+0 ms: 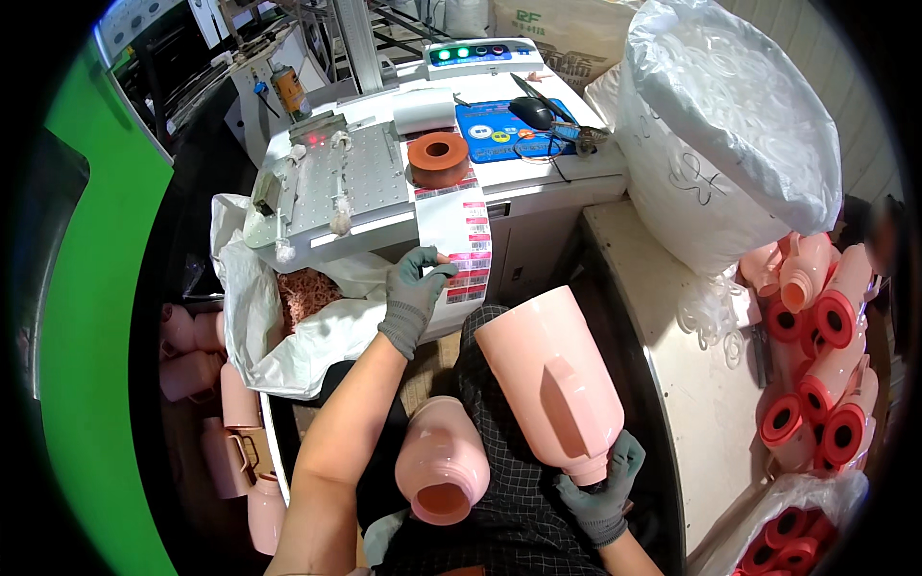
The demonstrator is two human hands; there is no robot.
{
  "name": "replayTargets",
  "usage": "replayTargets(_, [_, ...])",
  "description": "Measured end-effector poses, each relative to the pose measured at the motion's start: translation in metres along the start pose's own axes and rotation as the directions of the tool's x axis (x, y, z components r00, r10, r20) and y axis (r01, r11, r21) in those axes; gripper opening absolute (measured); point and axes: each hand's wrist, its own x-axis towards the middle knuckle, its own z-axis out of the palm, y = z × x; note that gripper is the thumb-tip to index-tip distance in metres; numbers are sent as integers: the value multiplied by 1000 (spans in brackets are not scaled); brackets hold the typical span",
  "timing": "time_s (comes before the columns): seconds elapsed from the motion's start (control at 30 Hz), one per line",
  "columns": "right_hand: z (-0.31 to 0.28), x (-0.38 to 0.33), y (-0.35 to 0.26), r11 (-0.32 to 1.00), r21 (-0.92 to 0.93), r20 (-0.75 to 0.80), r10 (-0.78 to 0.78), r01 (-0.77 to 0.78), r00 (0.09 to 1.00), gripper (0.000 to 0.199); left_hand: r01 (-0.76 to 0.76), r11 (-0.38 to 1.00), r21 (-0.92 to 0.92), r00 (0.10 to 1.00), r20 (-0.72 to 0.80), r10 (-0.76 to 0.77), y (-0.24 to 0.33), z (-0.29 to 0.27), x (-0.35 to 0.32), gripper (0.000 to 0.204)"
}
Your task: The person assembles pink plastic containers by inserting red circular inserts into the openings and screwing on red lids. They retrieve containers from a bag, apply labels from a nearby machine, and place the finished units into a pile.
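My left hand (413,293), in a grey-green glove with a bare fingertip, is closed at the edge of a strip of red-and-white labels (442,226). The strip hangs over the front of the white machine table. My right hand (607,488), gloved too, grips a pink plastic jug body (547,370) by its narrow neck. This jug is tilted upside down, its wide end up and its handle facing me. Another pink jug body (442,451) rests at my lap, its round mouth toward me. An orange-brown ring (438,159) sits on the strip.
A perforated metal plate (351,182), a white roll (423,109) and a black mouse on a blue mat (475,120) occupy the table. Right stand a big sack of white rings (711,182) and piled pink jugs (816,384). More jugs (226,461) lie left, beside a white sack (279,355).
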Motion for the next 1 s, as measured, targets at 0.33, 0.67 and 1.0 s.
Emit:
replayTargets(0.33, [2,-1,5,997,41,70,61,-64,996,101,-130,991,30,991,-17,130,-38,1,15,74])
replayTargets(0.67, [3,5,-3,999,3,-7,45,-45,999,109,-104,964,246,991,-60,122,-5,17,4,35])
replayTargets(1.0, [9,9,-16,999,31,-18,-12,12,1000,101,-303,870,390,932,-67,355,-16,-7,-14,21])
